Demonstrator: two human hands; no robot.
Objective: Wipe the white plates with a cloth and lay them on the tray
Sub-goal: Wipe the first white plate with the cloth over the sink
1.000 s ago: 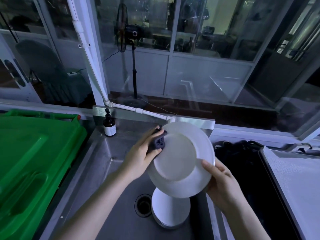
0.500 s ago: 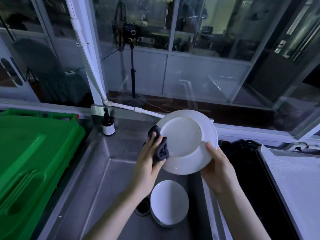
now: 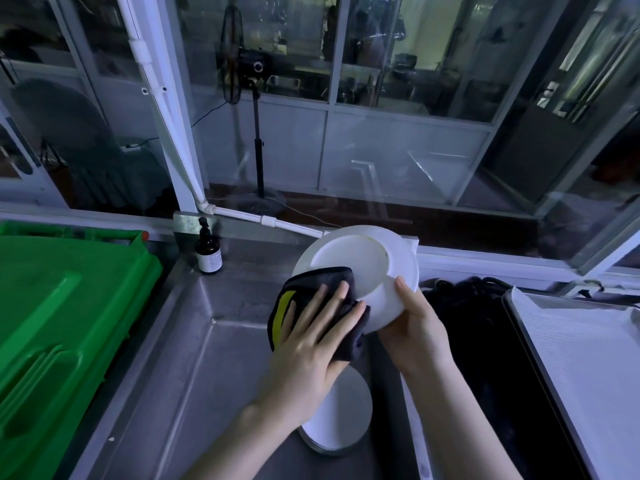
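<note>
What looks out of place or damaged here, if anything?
Nothing stands out. The plate is tilted only because the right hand grips its edge while the left hand presses the cloth against it. No chips or spills show; more plates sit in the sink.

One view on record: a wide-angle camera worn on the head, facing forward and tilted down over a stainless-steel sink basin. Range is close. The left hand and right hand sit just below the lens at frame centre, the right gripping a round white plate. A green plastic bin lid fills the left margin and a white-lined metal tray the right. The glazed partition wall occupies the upper half, farther off, its uprights leaning outward.
</note>
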